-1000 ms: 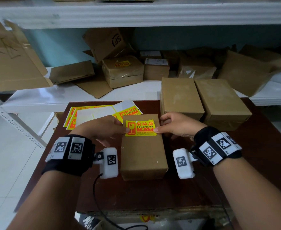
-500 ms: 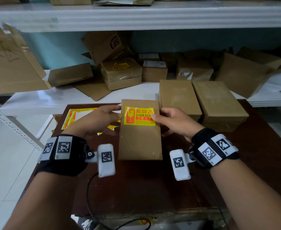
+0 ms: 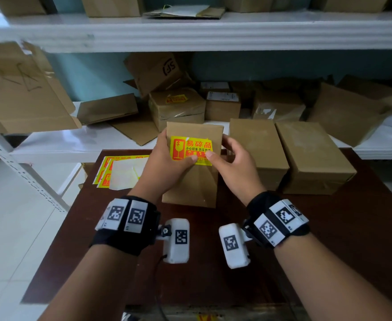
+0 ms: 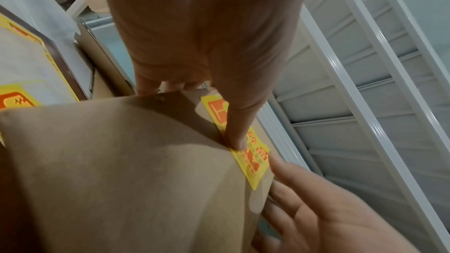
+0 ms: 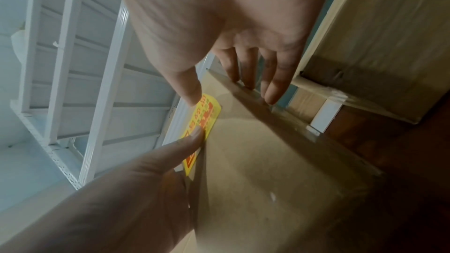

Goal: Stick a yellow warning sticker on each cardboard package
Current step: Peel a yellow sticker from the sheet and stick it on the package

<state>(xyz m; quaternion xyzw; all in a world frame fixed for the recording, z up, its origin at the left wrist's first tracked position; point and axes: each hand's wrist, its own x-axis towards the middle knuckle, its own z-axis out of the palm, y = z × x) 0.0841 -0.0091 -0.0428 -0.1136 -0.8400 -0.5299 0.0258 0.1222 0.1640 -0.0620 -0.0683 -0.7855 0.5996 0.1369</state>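
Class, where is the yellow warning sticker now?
Head view, centre: the yellow warning sticker sits on the package, gripped by the left hand and right hand.

table (image 3: 329,239) dark brown wood, standing in front of the shelving | white metal shelving (image 3: 190,33) running across the back | flattened cardboard sheets (image 3: 23,96) leaning on the left of the lower shelf | pale tiled floor (image 3: 12,228) showing at left
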